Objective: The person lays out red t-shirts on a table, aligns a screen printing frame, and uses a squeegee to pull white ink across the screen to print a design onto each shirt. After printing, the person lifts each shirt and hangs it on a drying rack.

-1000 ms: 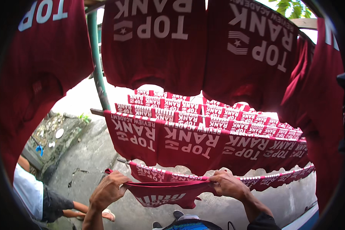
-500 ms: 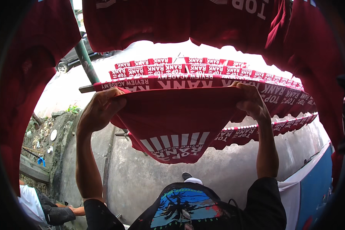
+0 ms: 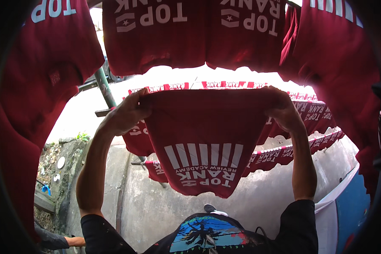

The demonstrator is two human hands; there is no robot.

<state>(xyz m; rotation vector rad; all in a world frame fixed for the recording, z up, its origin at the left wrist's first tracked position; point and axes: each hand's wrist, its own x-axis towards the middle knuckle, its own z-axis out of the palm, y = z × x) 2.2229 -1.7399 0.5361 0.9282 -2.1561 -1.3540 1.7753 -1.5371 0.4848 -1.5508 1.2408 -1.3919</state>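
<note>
A maroon cloth (image 3: 205, 122) with white stripes and lettering is stretched between my hands, its printed part hanging down. My left hand (image 3: 127, 113) pinches its upper left corner, fingers over the edge and thumb against the front. At the upper right corner my right hand (image 3: 285, 113) grips it the same way. The top edge runs almost level between them. Whether the cloth is a shirt, a bag or something else, I cannot tell. Behind it hang rows of similar maroon cloths (image 3: 311, 111) on lines.
More maroon printed cloths (image 3: 156, 44) hang overhead and at both sides. A green pole (image 3: 104, 86) stands at the left beyond my hand. Below is a grey concrete floor (image 3: 156, 211), with a blue panel (image 3: 353, 207) at right. Another person's leg (image 3: 74, 241) shows at lower left.
The held cloth now spreads flatter and faces me more squarely, its print fully showing. My left hand has shifted up and inward. More of the overhead cloths has come into view.
</note>
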